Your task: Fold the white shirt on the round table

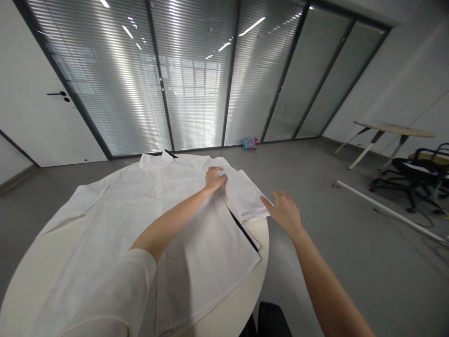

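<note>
A white short-sleeved shirt (147, 220) lies spread flat on a round white table (45, 262), collar toward the far side. My left hand (214, 178) presses down on the shirt near its right shoulder, fingers curled on the fabric where the right sleeve (245, 196) begins. My right hand (285, 211) hovers open just past the table's right edge, fingertips close to the sleeve's hem, holding nothing. A dark edge of another cloth shows under the shirt's right side.
Glass walls with blinds stand behind the table, and a white door (31, 112) is at left. A small pink-and-blue object (250, 143) lies on the grey floor. At right are a folding table (389, 131), a black office chair (417, 173) and a white pole (386, 210).
</note>
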Motion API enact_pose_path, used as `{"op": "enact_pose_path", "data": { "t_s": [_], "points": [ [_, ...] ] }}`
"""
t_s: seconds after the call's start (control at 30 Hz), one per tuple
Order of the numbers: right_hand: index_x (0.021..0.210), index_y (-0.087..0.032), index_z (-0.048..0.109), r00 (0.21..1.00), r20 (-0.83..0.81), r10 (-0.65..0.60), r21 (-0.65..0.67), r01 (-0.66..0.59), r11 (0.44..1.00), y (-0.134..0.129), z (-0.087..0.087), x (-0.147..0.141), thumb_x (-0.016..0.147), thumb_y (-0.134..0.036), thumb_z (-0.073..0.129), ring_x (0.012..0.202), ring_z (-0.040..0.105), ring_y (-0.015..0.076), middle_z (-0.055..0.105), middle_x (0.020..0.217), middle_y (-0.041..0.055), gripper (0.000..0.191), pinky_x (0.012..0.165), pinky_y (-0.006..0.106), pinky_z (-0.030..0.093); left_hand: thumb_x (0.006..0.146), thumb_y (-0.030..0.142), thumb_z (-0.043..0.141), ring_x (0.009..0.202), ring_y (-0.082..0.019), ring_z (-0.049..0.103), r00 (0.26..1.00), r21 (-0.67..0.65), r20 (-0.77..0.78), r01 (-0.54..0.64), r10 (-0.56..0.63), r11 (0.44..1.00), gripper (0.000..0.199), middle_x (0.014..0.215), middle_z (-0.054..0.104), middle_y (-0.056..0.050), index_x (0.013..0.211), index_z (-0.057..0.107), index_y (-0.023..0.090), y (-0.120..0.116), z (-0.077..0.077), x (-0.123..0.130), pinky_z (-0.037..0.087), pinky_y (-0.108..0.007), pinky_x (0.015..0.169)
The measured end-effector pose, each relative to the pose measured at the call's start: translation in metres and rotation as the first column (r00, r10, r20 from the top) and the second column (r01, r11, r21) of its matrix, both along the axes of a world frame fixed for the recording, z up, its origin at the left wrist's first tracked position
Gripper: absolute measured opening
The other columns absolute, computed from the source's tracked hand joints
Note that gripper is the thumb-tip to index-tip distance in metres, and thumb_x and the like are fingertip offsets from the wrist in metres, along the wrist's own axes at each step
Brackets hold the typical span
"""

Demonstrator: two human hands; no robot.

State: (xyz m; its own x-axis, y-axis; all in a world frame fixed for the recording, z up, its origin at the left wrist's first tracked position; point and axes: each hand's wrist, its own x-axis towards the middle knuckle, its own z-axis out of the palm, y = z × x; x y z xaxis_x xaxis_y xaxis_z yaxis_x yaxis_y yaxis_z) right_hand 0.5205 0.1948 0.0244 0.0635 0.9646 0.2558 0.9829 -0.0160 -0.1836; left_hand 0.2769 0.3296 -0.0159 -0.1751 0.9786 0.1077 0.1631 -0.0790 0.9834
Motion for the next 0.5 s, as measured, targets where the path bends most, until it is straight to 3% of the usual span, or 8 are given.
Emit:
{"op": "enact_pose_path", "data": {
  "t_s": [0.07,0.17,0.23,0.33,0.4,0.5],
  "points": [
    [0.137,-0.013,0.057,0.996,0.055,0.077,0.117,-0.083,0.990,0.003,0.007,-0.019,0.100,-0.047,0.037,0.122,0.058,0.0335,0.059,0.136,0.0202,0.053,0.097,0.046,0.047,0.084,0.014,0.065,0.137,-0.023,0.046,0.973,0.172,-0.232,0.061,-0.020,0.983,0.027,0.139,0.059,-0.006,0.108,0.073,0.023,0.000,0.009,0.011,0.030,-0.039,0.118],
    [0.145,-0.010,0.048,0.978,0.115,0.173,0.077,-0.182,0.980,0.013,0.000,-0.046,0.103,-0.052,0.027,0.138,0.043,0.0347,0.044,0.152,0.0209,0.064,0.108,0.050,0.039,0.096,0.021,0.047,0.134,-0.020,0.050,0.771,0.286,-0.628,0.353,-0.104,0.891,0.033,0.137,0.063,-0.005,0.121,0.069,0.022,0.005,0.019,0.032,0.031,-0.035,0.118],
    [0.151,-0.007,0.040,0.969,0.155,0.193,-0.014,-0.193,0.981,0.020,-0.016,-0.056,0.101,-0.060,0.024,0.145,0.033,0.0366,0.034,0.158,0.0220,0.075,0.113,0.054,0.032,0.101,0.029,0.040,0.139,-0.020,0.045,0.612,0.197,-0.771,0.491,-0.175,0.848,0.039,0.142,0.059,-0.004,0.132,0.064,0.022,0.007,0.020,0.044,0.030,-0.036,0.119],
    [0.158,-0.007,0.025,0.959,0.190,0.211,-0.116,-0.191,0.975,0.025,-0.042,-0.055,0.100,-0.063,0.019,0.148,0.026,0.0359,0.025,0.162,0.0205,0.081,0.116,0.057,0.026,0.103,0.046,0.032,0.148,-0.025,0.032,0.390,-0.016,-0.878,0.555,-0.277,0.832,0.050,0.157,0.043,-0.002,0.145,0.051,0.026,0.006,0.008,0.055,0.023,-0.047,0.121],
    [0.160,-0.006,0.018,0.955,0.207,0.214,-0.142,-0.187,0.972,0.027,-0.054,-0.050,0.100,-0.062,0.019,0.150,0.022,0.0338,0.021,0.164,0.0193,0.082,0.118,0.055,0.024,0.103,0.052,0.027,0.150,-0.026,0.027,0.325,-0.085,-0.897,0.537,-0.299,0.839,0.056,0.161,0.034,-0.002,0.151,0.043,0.027,0.004,-0.003,0.057,0.020,-0.051,0.122],
    [0.160,-0.005,0.015,0.953,0.223,0.207,-0.160,-0.174,0.972,0.028,-0.059,-0.046,0.100,-0.062,0.020,0.152,0.018,0.0320,0.018,0.164,0.0182,0.082,0.119,0.052,0.022,0.103,0.055,0.022,0.152,-0.025,0.023,0.332,-0.072,-0.902,0.514,-0.276,0.855,0.060,0.163,0.029,-0.001,0.155,0.036,0.028,0.003,-0.015,0.056,0.019,-0.050,0.122]
  ]
}}
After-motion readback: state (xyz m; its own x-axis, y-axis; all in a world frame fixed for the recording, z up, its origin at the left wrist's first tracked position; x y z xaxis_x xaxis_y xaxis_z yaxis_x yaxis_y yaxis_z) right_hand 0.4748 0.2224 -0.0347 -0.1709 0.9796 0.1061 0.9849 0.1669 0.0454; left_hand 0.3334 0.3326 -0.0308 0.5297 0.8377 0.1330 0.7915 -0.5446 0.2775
